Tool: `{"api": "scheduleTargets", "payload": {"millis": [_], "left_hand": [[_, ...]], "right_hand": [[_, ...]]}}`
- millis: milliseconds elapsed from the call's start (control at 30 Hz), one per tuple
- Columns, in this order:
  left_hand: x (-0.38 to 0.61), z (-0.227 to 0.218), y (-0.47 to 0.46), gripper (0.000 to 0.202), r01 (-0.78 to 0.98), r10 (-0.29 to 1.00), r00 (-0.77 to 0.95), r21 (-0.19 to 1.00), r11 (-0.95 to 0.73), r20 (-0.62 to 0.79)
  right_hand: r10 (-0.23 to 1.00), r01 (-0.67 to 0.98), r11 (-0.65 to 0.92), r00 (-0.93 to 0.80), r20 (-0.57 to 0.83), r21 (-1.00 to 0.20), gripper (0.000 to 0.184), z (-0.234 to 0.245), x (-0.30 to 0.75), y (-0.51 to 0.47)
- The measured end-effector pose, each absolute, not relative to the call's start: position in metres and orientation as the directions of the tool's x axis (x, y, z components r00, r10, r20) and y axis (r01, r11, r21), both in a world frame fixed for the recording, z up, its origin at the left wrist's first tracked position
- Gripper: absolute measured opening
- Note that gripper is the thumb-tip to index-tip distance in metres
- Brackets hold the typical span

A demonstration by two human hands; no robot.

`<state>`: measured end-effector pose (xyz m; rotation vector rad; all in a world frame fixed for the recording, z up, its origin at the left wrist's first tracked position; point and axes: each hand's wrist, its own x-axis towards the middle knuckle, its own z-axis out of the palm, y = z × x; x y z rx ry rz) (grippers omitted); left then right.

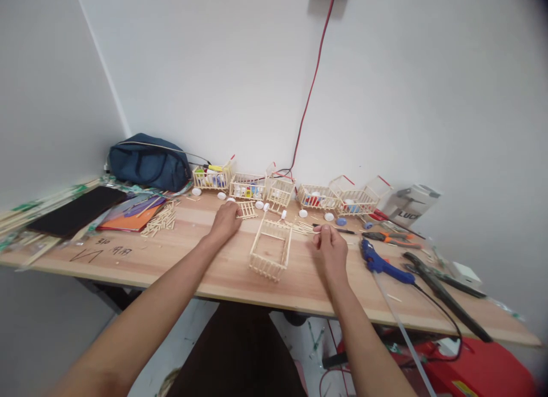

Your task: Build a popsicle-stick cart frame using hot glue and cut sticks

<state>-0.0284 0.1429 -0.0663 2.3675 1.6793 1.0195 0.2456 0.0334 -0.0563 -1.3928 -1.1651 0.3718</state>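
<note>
My left hand [226, 221] is closed at its fingertips on the near end of a small wooden-stick panel [247, 210], a flat ladder-like lattice by the row of carts. In front of me lies a stick-built basket frame [269, 251], its middle open, with white round wheels [283, 214] at its far end. My right hand [332, 248] is to the right of this frame, thumb and fingers pinched together. Loose thin sticks [299, 228] lie just left of those fingertips, and a dark pen-like tool [346, 231] lies beyond them. Whatever the pinch holds is too small to make out.
Several miniature stick carts [319, 197] line the wall. A blue glue gun [385, 264], orange-handled pliers [387, 237] and a dark long-handled tool [449, 300] lie right. A blue bag [149, 162], black flat device [79, 210], orange paper [128, 217] and cut sticks [160, 220] are left.
</note>
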Motion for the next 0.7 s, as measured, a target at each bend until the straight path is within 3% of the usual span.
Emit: {"api": "scheduleTargets", "payload": {"millis": [300,700], "left_hand": [[-0.0262,-0.0697,0.1462,0.047,0.84,0.882,0.192,0.393,-0.375,0.43],[-0.0257,-0.0719,0.1487,0.049,0.828,0.874,0.157,0.421,-0.37,0.46]], "right_hand": [[0.806,0.42,0.216,0.433,0.404,-0.881,0.038,-0.0546,0.2442,0.0327],[0.813,0.414,0.223,0.421,0.403,-0.883,0.036,-0.0523,0.2431,0.0323]]}}
